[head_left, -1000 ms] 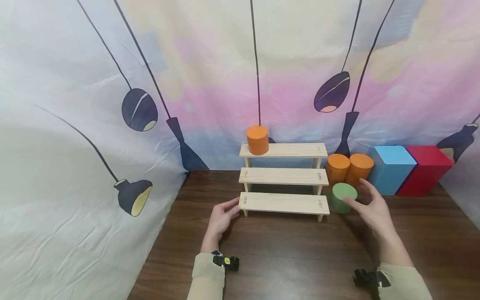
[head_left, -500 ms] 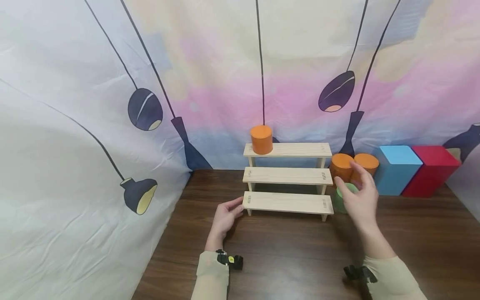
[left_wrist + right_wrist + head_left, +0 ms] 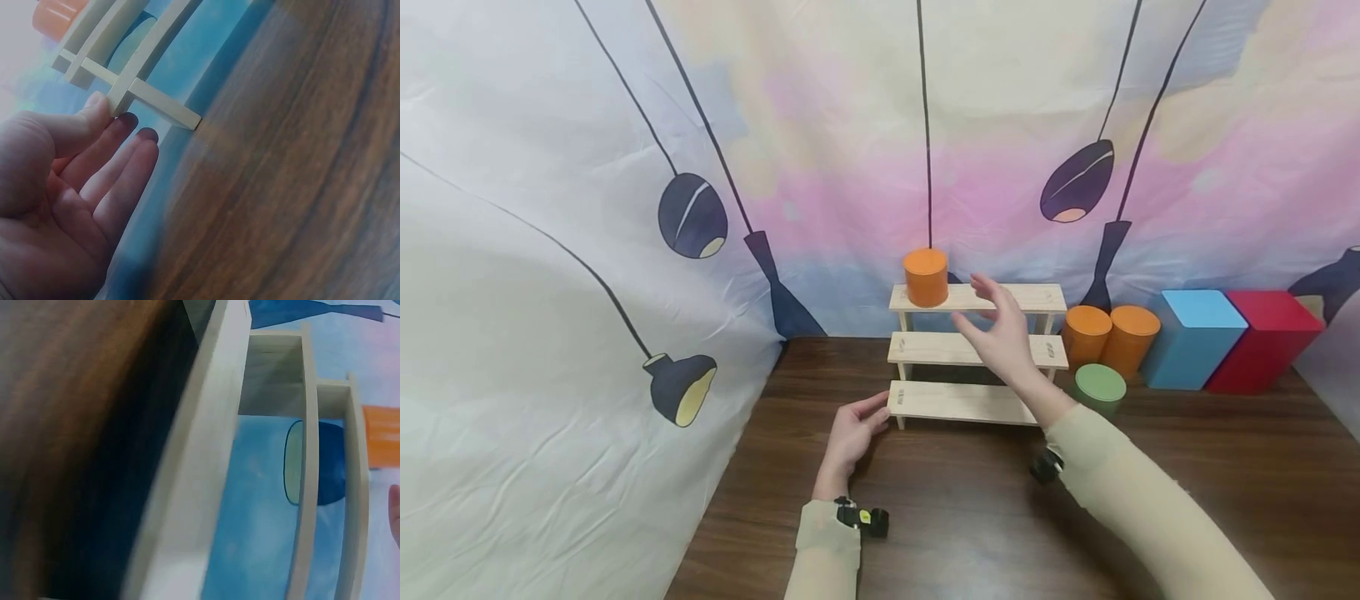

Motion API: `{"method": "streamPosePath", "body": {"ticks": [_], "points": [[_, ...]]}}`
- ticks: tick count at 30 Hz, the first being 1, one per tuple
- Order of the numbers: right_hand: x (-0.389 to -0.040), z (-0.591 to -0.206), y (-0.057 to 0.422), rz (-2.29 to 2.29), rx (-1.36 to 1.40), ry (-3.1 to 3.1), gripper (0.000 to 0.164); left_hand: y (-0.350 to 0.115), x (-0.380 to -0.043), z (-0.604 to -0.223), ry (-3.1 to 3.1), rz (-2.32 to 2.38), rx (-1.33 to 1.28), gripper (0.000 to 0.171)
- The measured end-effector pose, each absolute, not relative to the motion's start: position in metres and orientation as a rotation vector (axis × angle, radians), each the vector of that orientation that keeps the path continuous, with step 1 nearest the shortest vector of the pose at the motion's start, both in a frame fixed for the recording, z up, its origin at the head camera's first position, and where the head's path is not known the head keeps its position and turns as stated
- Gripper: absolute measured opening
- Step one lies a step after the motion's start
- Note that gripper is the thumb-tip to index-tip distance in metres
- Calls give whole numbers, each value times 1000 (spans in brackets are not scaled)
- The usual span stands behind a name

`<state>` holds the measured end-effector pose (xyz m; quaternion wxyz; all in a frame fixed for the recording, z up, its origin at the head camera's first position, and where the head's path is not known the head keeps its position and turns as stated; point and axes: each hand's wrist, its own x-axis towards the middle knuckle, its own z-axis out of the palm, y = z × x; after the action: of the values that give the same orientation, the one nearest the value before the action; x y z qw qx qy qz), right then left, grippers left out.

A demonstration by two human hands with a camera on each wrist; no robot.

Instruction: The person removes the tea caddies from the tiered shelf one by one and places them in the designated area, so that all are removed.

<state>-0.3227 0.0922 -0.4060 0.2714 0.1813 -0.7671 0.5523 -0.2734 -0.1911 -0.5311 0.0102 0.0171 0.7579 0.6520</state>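
Observation:
A pale wooden three-tier display stand (image 3: 955, 402) stands on the table. At its lower left corner my left hand (image 3: 852, 435) pinches the end of the bottom shelf; in the left wrist view the thumb (image 3: 94, 112) is above the board and fingertips are under it. My right hand (image 3: 1000, 337) holds nothing, its thumb and fingers spread apart over the upper shelves. Just to its left, an orange cylinder (image 3: 927, 279) sits at the left end of the top shelf. In the right wrist view only a fingertip (image 3: 395, 515) shows, near that cylinder.
Right of the stand are two orange cylinders (image 3: 1086, 333) side by side, with a green cylinder (image 3: 1101, 385) in front. A blue box (image 3: 1197, 342) and a red box (image 3: 1266, 342) stand beyond them. A printed cloth (image 3: 850, 167) hangs behind the table (image 3: 955, 517).
My right hand has left the green cylinder and moved left and up toward the cylinder on the top shelf. The left hand stays on the stand's corner. The head view has shifted slightly.

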Motion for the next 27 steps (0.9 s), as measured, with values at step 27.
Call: {"method": "streamPosePath", "body": {"ticks": [27], "points": [[-383, -390, 36, 1712, 301, -2176, 91, -191, -274, -529, 2353, 2040, 42, 34]]}}
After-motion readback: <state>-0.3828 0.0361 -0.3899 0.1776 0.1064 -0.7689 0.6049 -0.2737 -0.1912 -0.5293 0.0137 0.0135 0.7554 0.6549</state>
